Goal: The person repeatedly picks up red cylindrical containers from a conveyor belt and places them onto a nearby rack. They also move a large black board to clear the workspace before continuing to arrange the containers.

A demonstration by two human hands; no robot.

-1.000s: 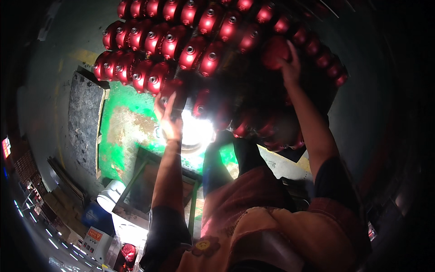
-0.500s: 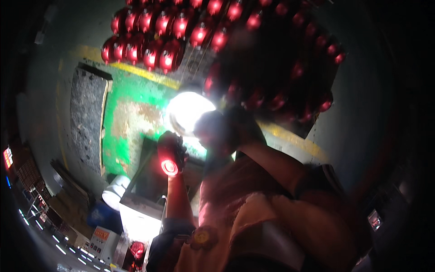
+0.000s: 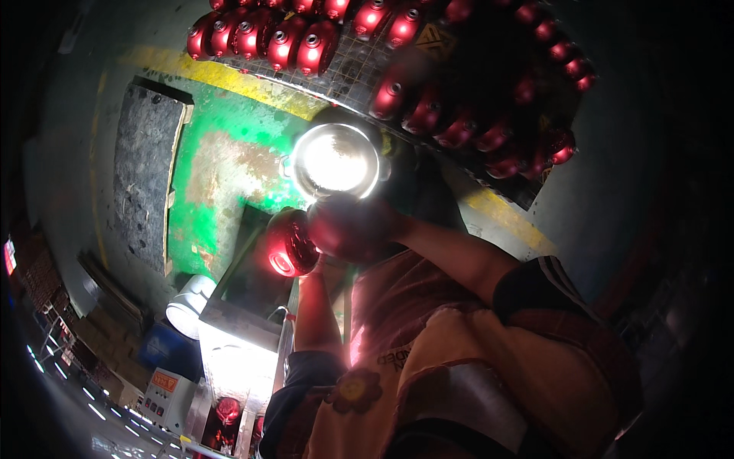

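Note:
My left hand [image 3: 308,264] is closed round the underside of a shiny red rounded metal part [image 3: 289,243] with a ring on its end. Beside it, a darker red rounded part [image 3: 342,224] lies in shadow, touching or nearly touching the first. My right hand [image 3: 386,223] reaches it from the right; its fingers are dark and mostly hidden, closed on that part as far as shows. Just beyond both hands stands a round shiny metal pot [image 3: 302,172] with side lugs, its inside glaring white.
Ahead, a mesh-topped pallet [image 3: 348,84] bears rows of similar red parts [image 3: 313,50]. A dark board [image 3: 141,180] lies on the green floor [image 3: 202,218] at left. Nearer stand a white bucket [image 3: 187,306], a brightly lit box [image 3: 241,359] and a white control box [image 3: 167,398].
The view has shifted, so the pallet sits higher in it. The glare has shrunk and the pot's rim shows. The red part at my left hand has turned and come close to the darker one.

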